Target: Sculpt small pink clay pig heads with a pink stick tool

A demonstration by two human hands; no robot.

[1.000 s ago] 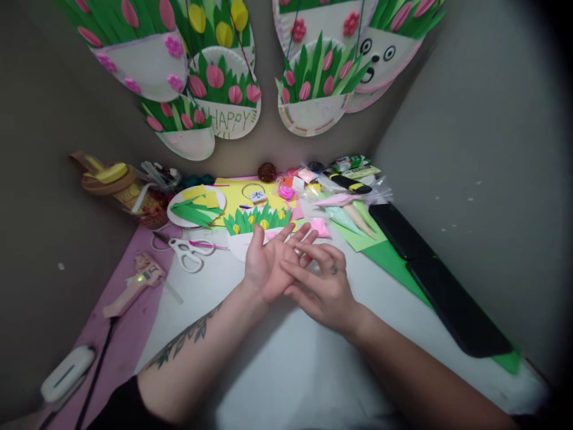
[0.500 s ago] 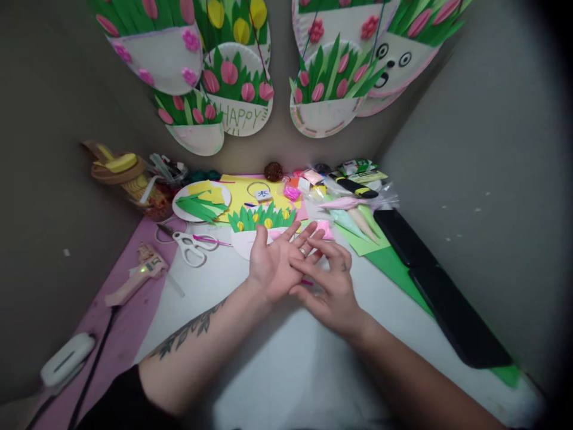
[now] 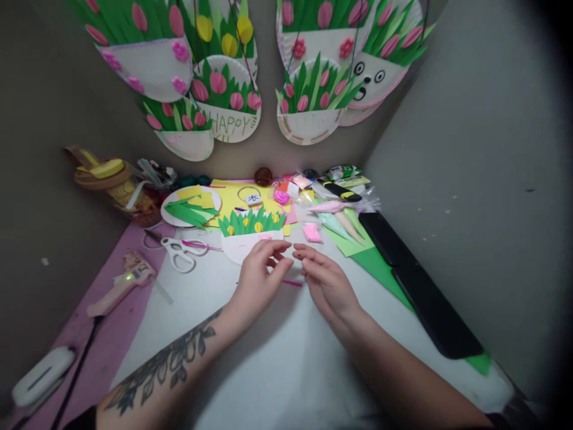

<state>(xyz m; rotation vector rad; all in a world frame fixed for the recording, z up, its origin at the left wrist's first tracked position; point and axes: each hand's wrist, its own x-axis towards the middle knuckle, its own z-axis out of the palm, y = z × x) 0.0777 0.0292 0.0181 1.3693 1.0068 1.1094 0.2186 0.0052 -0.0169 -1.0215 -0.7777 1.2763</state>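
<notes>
My left hand (image 3: 264, 272) hovers over the white table surface, fingers loosely bent and thumb apart from them, with nothing visible between. Close to its fingertips, my right hand (image 3: 329, 283) has its fingers drawn together; a tiny dark speck shows at the tips, too small to name. Just beyond both hands lies a half paper plate (image 3: 233, 243) with green paper grass and yellow paper flowers, its lower right part covered by my left hand. Beneath the fingers, a thin magenta stick (image 3: 293, 283) rests on the table.
White scissors (image 3: 179, 254) and a pink glue gun (image 3: 120, 283) lie on the left. A plate (image 3: 168, 197) holds green and yellow paper pieces. At right are piping bags (image 3: 333, 222), a pink clay packet (image 3: 312, 233) and a black phone-like slab (image 3: 434, 310). Decorated plates hang behind.
My left hand has turned from palm up to palm inward, its fingers bending. My right fingers have left the left palm and drawn together. The view has shifted slightly.
</notes>
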